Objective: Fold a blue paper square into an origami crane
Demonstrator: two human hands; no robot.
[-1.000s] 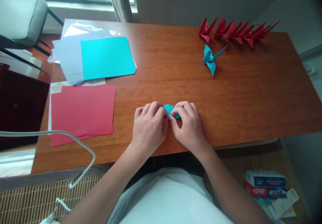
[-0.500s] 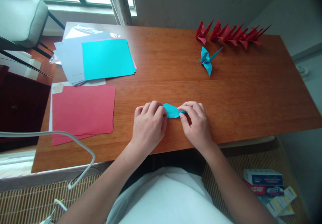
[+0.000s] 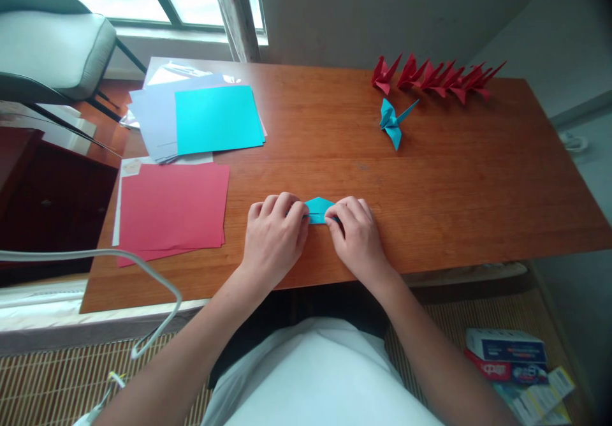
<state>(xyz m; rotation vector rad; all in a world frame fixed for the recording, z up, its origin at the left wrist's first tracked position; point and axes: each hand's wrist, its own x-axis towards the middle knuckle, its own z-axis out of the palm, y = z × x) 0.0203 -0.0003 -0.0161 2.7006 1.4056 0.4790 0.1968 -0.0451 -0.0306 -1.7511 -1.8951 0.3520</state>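
Note:
A small folded piece of blue origami paper (image 3: pixel 317 208) lies at the table's near side, between my two hands. My left hand (image 3: pixel 276 235) pinches its left end, fingers curled over the paper. Its right end is gripped by my right hand (image 3: pixel 356 231), thumb and fingertips pressed together. The middle of the paper shows a raised point at the top and a straight crease or slit across it. Both ends are hidden under my fingers.
A blue paper crane (image 3: pixel 393 123) stands at the back right, with a row of several red paper cranes (image 3: pixel 444 80) behind it. Blue sheets (image 3: pixel 220 120) and red sheets (image 3: pixel 172 206) lie on the left. A white cable (image 3: pixel 157 279) arcs past the table's front left.
My right hand has shifted left along the paper and now pinches closer in. The paper has turned to show a straight line across its middle. The camera view has tilted slightly.

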